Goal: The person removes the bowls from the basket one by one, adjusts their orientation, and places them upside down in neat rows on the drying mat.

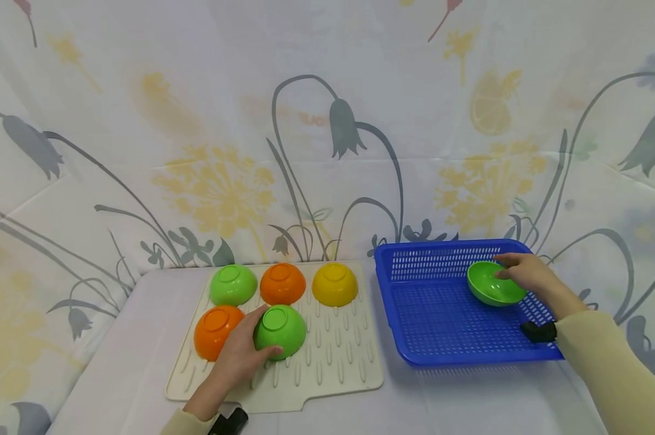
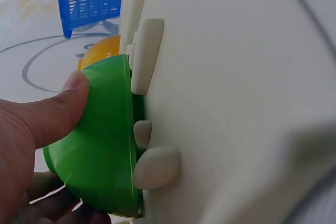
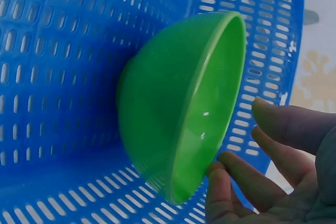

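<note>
My left hand [image 1: 240,351] grips an upside-down green bowl [image 1: 285,332] on the cream drying mat [image 1: 344,383]. In the left wrist view the thumb [image 2: 73,103] lies on the bowl's side, with the other fingers around its far side. Over at the blue basket [image 1: 436,356], my right hand [image 1: 531,279] is at the rim of another green bowl [image 1: 487,287], which sits right side up inside. The right wrist view shows that hand's thumb away from the bowl and its fingertips close to the rim; whether they touch it I cannot tell.
Also upside down on the mat are a green bowl [image 1: 233,285], an orange bowl [image 1: 282,284] and a yellow bowl [image 1: 335,284] along the back, plus a second orange bowl [image 1: 214,332] left of my left hand. A flower-patterned cloth [image 1: 316,181] hangs behind.
</note>
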A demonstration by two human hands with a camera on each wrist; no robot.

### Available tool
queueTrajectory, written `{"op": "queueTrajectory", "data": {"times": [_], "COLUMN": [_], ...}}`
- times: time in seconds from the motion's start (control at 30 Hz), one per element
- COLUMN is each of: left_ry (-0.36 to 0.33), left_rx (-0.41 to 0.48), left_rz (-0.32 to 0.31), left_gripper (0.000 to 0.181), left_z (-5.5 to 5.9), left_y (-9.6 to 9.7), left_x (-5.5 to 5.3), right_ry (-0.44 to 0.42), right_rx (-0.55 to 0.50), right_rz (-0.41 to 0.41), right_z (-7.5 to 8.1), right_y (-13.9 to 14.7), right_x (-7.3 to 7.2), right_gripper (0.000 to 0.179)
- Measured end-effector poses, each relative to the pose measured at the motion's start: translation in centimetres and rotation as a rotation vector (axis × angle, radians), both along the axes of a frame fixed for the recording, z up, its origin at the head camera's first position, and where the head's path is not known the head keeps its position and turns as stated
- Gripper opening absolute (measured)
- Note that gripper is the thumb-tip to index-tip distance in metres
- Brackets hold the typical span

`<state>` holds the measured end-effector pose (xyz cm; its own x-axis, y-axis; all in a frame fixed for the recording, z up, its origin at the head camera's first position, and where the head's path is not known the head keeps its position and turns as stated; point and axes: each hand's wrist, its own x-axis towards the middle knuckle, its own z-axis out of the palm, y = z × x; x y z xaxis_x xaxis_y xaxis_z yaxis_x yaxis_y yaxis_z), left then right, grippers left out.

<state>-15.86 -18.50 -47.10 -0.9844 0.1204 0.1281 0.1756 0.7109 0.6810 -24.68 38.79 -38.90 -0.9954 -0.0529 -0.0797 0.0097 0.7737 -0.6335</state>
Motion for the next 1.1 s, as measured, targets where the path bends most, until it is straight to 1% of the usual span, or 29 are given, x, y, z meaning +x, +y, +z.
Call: {"op": "queueTrajectory", "data": {"times": [0.17, 0.37, 0.57, 0.67, 0.8, 0.9, 1.1], "left_ry": [0.007, -0.001, 0.004, 0.007, 0.004, 0.003, 0.002], "left_rx": [0.000, 0.000, -0.003, -0.003, 0.001, 0.002, 0.001], "left_rz": [-0.006, -0.003, -0.001, 0.000, 0.003, 0.002, -0.004], "left_gripper": [0.089, 0.089, 0.089, 0.090, 0.091, 0.091, 0.090], "left_z": [0.13, 0.13, 0.08, 0.05, -0.03, -0.03, 0.05], "left_y": [0.06, 0.12, 0.08, 0.07, 0.03, 0.02, 0.04], "left_x": [0.09, 0.07, 0.07, 0.03, 0.00, 0.03, 0.08], "right_ry": [-0.006, -0.023, -0.093, -0.139, -0.198, -0.217, -0.226], "right_rx": [0.063, 0.070, 0.003, -0.042, -0.105, -0.125, -0.118], "right_rz": [0.016, 0.028, 0.056, 0.053, 0.030, 0.024, 0.032], "right_z": [-0.25, -0.72, -0.69, -0.75, -0.85, -0.89, -0.94], "right_y": [-0.19, -0.03, 0.14, 0.21, 0.27, 0.31, 0.20], "right_x": [-0.01, -0.04, 0.01, 0.04, 0.10, 0.13, 0.13], "right_gripper": [0.054, 0.044, 0.038, 0.039, 0.040, 0.039, 0.040]}}
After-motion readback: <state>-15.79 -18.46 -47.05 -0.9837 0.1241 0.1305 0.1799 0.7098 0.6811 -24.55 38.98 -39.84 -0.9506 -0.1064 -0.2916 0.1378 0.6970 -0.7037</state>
